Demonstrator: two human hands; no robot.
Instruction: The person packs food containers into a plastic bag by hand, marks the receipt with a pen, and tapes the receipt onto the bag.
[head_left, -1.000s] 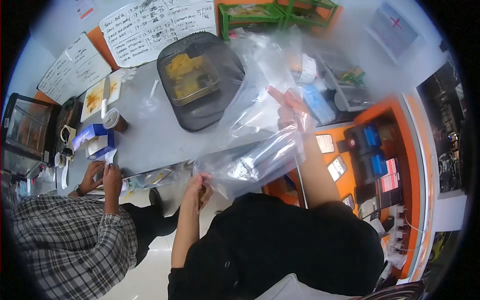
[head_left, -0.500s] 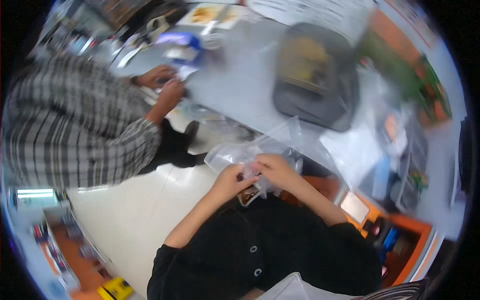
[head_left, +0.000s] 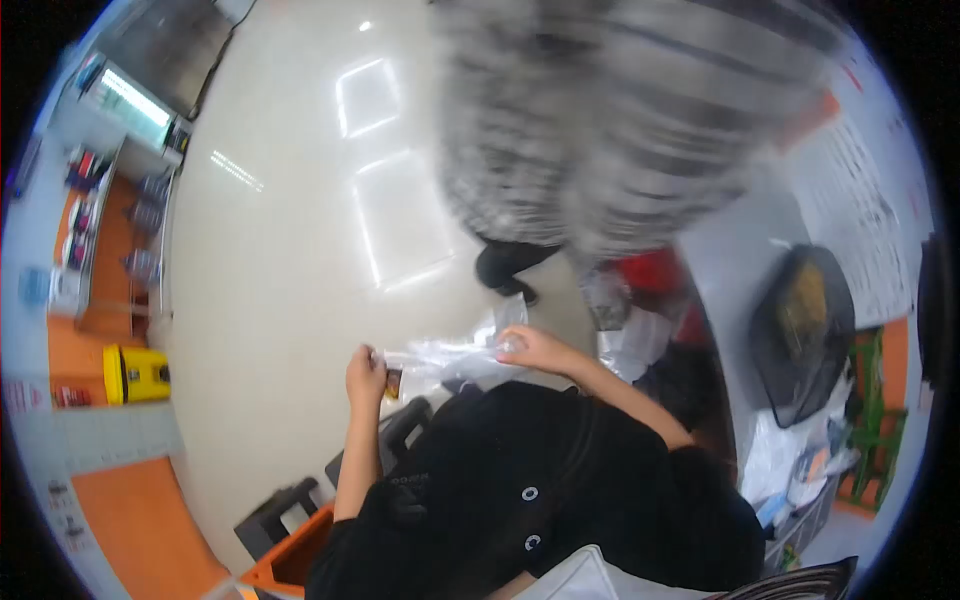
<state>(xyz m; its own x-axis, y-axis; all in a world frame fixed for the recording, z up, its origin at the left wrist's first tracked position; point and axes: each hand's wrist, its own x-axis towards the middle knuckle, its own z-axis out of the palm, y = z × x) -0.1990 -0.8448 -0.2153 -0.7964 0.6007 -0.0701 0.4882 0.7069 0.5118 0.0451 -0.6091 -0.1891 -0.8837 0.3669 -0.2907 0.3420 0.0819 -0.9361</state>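
A clear plastic bag point(head_left: 452, 360) is stretched sideways in front of my black shirt. Its left end is pinched in my left hand point(head_left: 364, 376), and its right end in the closed fingers of my right hand point(head_left: 540, 352). Just right of my left hand shows a small brown and yellow thing point(head_left: 394, 383); whether it is inside the bag I cannot tell. Part of the bag sticks up above my right hand.
A person in a checked shirt point(head_left: 640, 130), blurred, stands close ahead on the right. The counter at right holds a dark grey tray point(head_left: 775, 350) with yellowish food. A yellow bin point(head_left: 138, 374) stands at left on the pale tiled floor point(head_left: 270, 280). Dark stools point(head_left: 280, 515) are lower left.
My view has swung left, so the counter is now at the right. My hands, close together before, have spread apart with the bag drawn out between them. The other person appears nearer.
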